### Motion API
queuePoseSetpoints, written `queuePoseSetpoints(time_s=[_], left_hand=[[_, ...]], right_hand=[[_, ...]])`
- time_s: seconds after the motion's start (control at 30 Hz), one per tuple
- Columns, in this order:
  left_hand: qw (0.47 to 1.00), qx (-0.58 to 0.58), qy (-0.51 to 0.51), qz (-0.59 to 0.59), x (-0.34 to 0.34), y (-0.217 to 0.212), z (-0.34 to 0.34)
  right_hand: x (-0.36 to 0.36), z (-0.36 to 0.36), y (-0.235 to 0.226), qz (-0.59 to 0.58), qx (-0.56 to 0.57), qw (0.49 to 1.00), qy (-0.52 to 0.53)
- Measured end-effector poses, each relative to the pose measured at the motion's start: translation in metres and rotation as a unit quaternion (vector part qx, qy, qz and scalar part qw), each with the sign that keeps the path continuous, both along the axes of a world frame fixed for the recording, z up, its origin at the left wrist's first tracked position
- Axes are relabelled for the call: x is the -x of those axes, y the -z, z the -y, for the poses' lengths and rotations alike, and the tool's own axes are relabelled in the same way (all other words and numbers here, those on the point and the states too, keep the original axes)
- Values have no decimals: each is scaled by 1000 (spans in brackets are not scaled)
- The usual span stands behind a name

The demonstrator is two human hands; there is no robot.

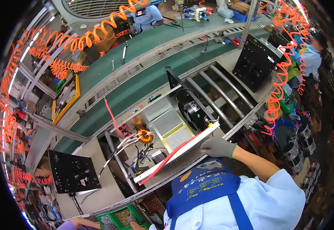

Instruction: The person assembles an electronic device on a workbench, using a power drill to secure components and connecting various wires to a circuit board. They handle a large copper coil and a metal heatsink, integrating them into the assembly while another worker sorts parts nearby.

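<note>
The open chassis is lying along the near edge of the roller conveyor. The right hand is resting half-bent beside its near right corner; the left hand is sitting at the green bin; neither's hold is clear. Trailing wires could be snagging if rollers shift it.

The head-worn fisheye looks down and forward from above the wearer's blue apron at 5 o'clock, close over the open electronics chassis mid-view, reaching a more distant green worktop toward 12 o'clock.
</note>
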State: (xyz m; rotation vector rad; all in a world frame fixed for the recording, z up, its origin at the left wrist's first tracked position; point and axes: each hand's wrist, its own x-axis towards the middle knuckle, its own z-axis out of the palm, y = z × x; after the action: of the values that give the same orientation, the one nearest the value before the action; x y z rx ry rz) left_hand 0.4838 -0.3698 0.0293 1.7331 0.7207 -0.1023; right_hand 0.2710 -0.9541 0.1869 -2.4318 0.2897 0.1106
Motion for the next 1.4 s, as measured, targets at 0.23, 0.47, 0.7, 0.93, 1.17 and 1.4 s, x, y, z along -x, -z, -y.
queuePoseSetpoints(time_s=[0.23,0.47,0.7,0.93,1.17,1.4], left_hand=[[998,30,-43,-20,44,13,-1],[996,59,-57,-28,65,16,-8],[995,75,-65,-29,69,19,-16],[994,87,-64,-25,55,18,-7],[996,83,-33,-17,21,16,12],[993,98,-45,44,-24,-16,31]], right_hand=[[4,4,6,-69,19,997,-9],[7,-17,39,-113,13,993,-32],[18,-22,56,-147,22,989,-12],[52,-16,72,-243,-26,968,54],[95,10,103,-224,14,970,89],[186,148,174,-316,101,908,254]])
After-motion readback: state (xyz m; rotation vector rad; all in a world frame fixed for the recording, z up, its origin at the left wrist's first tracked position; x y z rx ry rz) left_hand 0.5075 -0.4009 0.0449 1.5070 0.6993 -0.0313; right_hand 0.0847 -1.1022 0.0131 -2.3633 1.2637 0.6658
